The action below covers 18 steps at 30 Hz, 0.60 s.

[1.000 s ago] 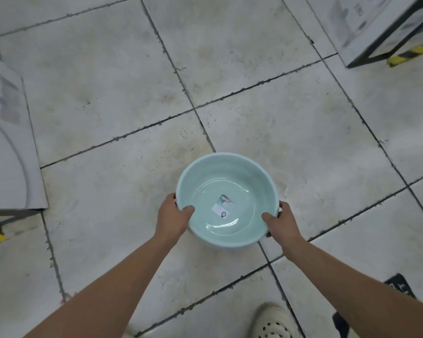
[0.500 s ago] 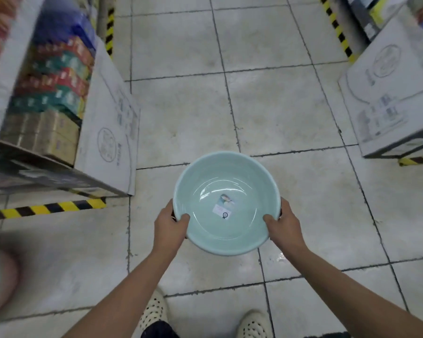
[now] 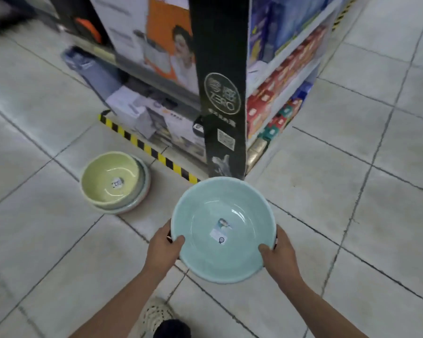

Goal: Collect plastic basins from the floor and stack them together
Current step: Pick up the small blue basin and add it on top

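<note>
Hands sit on opposite sides of the pale turquoise round plastic basin (image 3: 220,206). Your left hand (image 3: 163,250) grips its left rim and your right hand (image 3: 280,254) grips its right rim. Each thumb is hooked over the lip onto the inner wall, and the other fingers curl out of sight underneath. You hold the basin in the air, mouth up, above the grey tiled floor (image 3: 352,215) and ahead of your cream perforated shoe (image 3: 154,313). A small printed sticker (image 3: 221,231) lies on the basin's bottom (its print is too blurred to read).

Left of the held basin and farther from you, well apart from it, a stack of basins stands on the floor. A pale yellow-green round plastic basin (image 3: 110,179) is nested on top, and the rims of wider basins (image 3: 143,191) show beneath it on its right side (how many, you cannot tell). The stack stands near a yellow-and-black striped strip (image 3: 147,148) that runs along the foot of a store shelving unit. A tall black end panel (image 3: 220,81) with a round "ZERO" emblem rises just beyond the held basin's far rim. Rows of red boxes (image 3: 266,98) line the shelves to its right.
</note>
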Each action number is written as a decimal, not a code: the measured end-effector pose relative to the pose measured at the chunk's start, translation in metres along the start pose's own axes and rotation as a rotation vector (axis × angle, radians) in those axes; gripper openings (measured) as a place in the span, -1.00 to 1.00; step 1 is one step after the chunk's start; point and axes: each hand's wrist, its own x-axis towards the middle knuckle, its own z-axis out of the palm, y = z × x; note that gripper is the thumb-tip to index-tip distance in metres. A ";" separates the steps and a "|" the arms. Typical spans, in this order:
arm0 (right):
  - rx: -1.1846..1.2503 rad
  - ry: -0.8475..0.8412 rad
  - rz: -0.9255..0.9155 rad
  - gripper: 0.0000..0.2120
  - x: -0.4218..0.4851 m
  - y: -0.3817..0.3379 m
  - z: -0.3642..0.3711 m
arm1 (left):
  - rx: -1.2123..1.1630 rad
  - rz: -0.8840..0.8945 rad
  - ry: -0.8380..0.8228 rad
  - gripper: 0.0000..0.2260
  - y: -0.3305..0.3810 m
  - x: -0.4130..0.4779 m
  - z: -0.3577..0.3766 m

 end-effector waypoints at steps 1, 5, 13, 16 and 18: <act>-0.023 -0.040 -0.020 -0.46 0.005 -0.018 0.021 | -0.022 -0.020 0.051 -0.54 -0.003 0.005 -0.025; -0.113 -0.175 -0.060 -0.35 0.023 -0.083 0.102 | -0.104 -0.106 0.185 -0.61 -0.020 0.021 -0.114; -0.257 -0.350 -0.040 -0.47 0.056 -0.172 0.252 | -0.169 -0.216 0.265 -0.67 -0.066 0.074 -0.252; -0.257 -0.391 -0.030 -0.44 0.072 -0.200 0.299 | -0.172 -0.234 0.288 -0.70 -0.080 0.104 -0.290; -0.255 -0.393 -0.038 -0.45 0.083 -0.212 0.326 | -0.179 -0.252 0.306 -0.69 -0.086 0.123 -0.309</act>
